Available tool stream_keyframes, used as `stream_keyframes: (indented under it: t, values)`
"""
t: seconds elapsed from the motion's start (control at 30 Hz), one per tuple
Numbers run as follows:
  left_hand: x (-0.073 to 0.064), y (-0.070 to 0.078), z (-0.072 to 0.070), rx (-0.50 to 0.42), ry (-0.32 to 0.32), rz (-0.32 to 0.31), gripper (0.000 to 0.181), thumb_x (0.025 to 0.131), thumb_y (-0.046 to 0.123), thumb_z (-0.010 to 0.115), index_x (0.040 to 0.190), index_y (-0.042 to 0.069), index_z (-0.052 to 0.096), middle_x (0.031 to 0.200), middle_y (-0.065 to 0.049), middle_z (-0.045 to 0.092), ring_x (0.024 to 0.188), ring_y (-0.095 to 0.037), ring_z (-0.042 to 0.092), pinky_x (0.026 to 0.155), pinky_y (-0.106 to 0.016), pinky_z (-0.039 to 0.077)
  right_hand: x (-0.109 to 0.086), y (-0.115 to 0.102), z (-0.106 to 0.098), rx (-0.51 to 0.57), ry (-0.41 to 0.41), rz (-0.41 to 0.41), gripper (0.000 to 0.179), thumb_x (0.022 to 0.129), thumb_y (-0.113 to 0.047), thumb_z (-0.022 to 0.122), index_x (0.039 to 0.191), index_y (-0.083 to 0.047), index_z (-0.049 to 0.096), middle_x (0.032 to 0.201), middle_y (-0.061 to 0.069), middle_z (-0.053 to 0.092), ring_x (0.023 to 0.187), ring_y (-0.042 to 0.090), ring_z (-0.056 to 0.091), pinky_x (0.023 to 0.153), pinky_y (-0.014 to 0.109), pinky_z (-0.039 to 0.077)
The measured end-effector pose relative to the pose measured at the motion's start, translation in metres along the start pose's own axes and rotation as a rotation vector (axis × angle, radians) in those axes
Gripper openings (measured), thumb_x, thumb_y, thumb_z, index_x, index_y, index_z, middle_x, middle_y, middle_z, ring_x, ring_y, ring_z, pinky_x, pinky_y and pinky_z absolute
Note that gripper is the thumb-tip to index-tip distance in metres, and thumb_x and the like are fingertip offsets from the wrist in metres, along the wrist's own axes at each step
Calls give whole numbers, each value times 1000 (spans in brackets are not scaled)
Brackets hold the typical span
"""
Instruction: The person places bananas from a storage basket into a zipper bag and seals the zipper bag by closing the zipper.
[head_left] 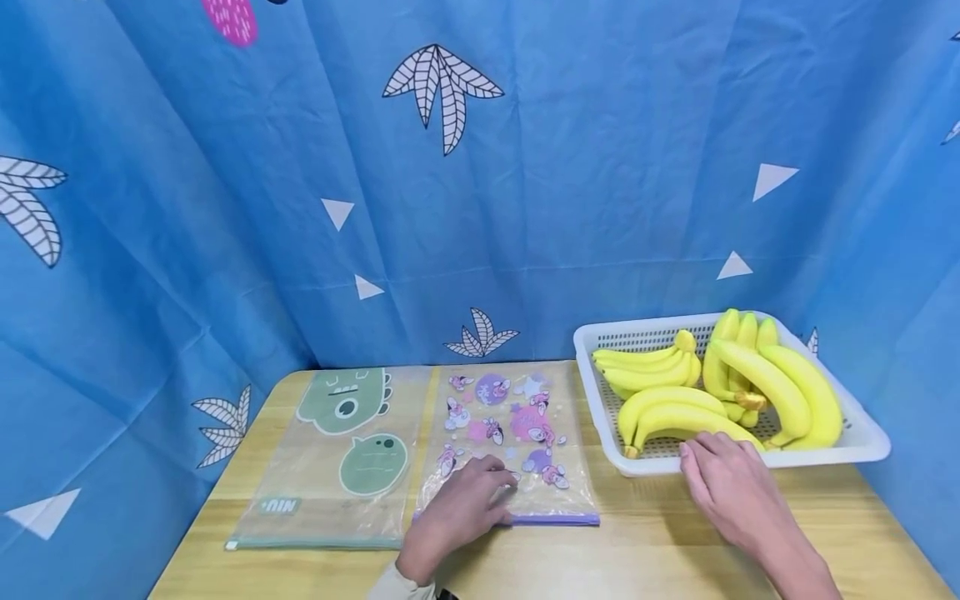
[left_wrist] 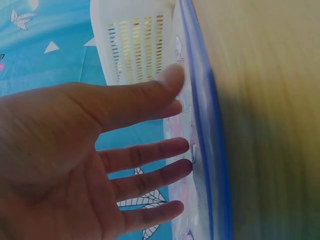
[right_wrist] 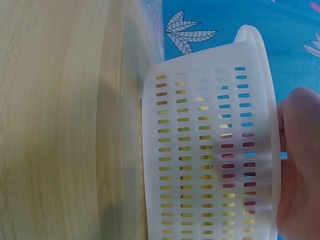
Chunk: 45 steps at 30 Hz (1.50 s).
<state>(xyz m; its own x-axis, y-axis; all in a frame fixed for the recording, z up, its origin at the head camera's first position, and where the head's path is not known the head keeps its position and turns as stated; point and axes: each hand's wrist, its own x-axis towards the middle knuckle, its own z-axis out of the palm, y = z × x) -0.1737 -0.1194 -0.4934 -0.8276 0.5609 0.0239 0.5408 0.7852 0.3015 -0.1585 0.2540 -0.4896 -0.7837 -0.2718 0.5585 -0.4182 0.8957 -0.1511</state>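
Observation:
A clear zip bag with pink and purple prints [head_left: 555, 492] lies flat on the table, its purple zip edge towards me. Over that bag is my left hand [head_left: 468, 504], its fingers fairly straight and apart in the left wrist view, with nothing held; the fingertips are close to the bag. My right hand [head_left: 731, 483] is at the near rim of a white plastic basket [head_left: 600, 408], fingers reaching down inside, beside a pair of yellow bananas [head_left: 675, 408]. Through the basket's slots the right wrist view shows parts of those fingers; whether they grip a banana is hidden.
Left of the printed bag lies another clear zip bag with green dinosaur prints [head_left: 375, 462]. More banana bunches [head_left: 652, 371] fill the basket on the right. A blue curtain [head_left: 525, 208] hangs behind and along both sides of the wooden table [head_left: 600, 567].

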Motion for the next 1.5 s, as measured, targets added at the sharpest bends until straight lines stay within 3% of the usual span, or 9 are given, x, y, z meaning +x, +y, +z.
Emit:
stream_keyframes:
  t: [0.2, 0.43, 0.6, 0.73, 0.9, 1.07, 1.23, 1.37, 1.5]
  values:
    - [2, 4, 2, 66, -1, 13, 46, 76, 27, 90, 117, 18, 74, 129, -4, 62, 116, -23, 59, 98, -40, 52, 1, 0, -3, -3, -8, 8, 29, 101, -14, 54, 73, -21, 57, 84, 1, 62, 84, 27, 60, 75, 47, 42]
    - [0, 4, 1, 110, 22, 59, 20, 88, 13, 80, 107, 17, 75, 125, -5, 64, 113, -22, 61, 101, -34, 51, 2, -1, -4, 1, -12, 12, 30, 100, -14, 55, 71, -22, 55, 80, -2, 60, 81, 26, 60, 74, 46, 41]
    - [3, 6, -1, 113, 88, 32, 15, 86, 6, 77, 80, 17, 69, 94, 4, 66, 85, -13, 62, 75, -26, 55, 1, -2, -4, 6, -6, 19, 28, 101, -14, 54, 74, -19, 61, 81, -1, 61, 81, 26, 60, 74, 46, 42]
    - [5, 2, -8, 107, 199, -7, 18, 89, 6, 75, 78, 15, 64, 70, 6, 62, 63, -10, 57, 57, -25, 49, 1, -2, -3, 7, -7, 23, 26, 100, -14, 55, 77, -16, 65, 84, 2, 65, 84, 28, 61, 76, 48, 43]
    - [3, -4, -19, 130, 353, -71, 10, 93, 11, 74, 93, 14, 65, 65, 1, 63, 54, -12, 55, 47, -27, 44, 1, -1, -3, 12, -9, 21, 27, 101, -14, 55, 75, -18, 63, 83, 1, 64, 84, 28, 61, 77, 48, 43]
    - [2, -8, -27, 159, 584, -59, 13, 90, 8, 77, 96, 15, 67, 63, 1, 62, 50, -15, 52, 43, -27, 40, 1, -1, -4, 8, -14, 23, 28, 101, -14, 54, 74, -18, 63, 81, 1, 63, 83, 28, 61, 75, 47, 42]
    - [1, -12, -37, 122, 764, -32, 23, 85, 1, 80, 104, 12, 72, 83, -7, 75, 65, -23, 71, 53, -35, 57, 3, -3, -4, 18, -23, 31, 27, 101, -15, 54, 77, -16, 66, 86, 4, 66, 86, 30, 62, 76, 48, 43]
    - [1, -14, -47, 94, 842, -29, 26, 83, -3, 81, 106, 8, 75, 97, -11, 77, 84, -28, 76, 68, -39, 62, 3, -4, -5, 25, -40, 47, 27, 102, -16, 53, 82, -14, 70, 89, 5, 68, 88, 30, 63, 77, 48, 43]
    - [3, -15, -60, 93, 890, -15, 24, 83, -4, 80, 105, 5, 75, 95, -13, 77, 83, -29, 76, 66, -39, 62, 1, -3, -7, 23, -43, 58, 28, 103, -17, 52, 85, -12, 72, 88, 4, 68, 87, 29, 62, 77, 48, 43]
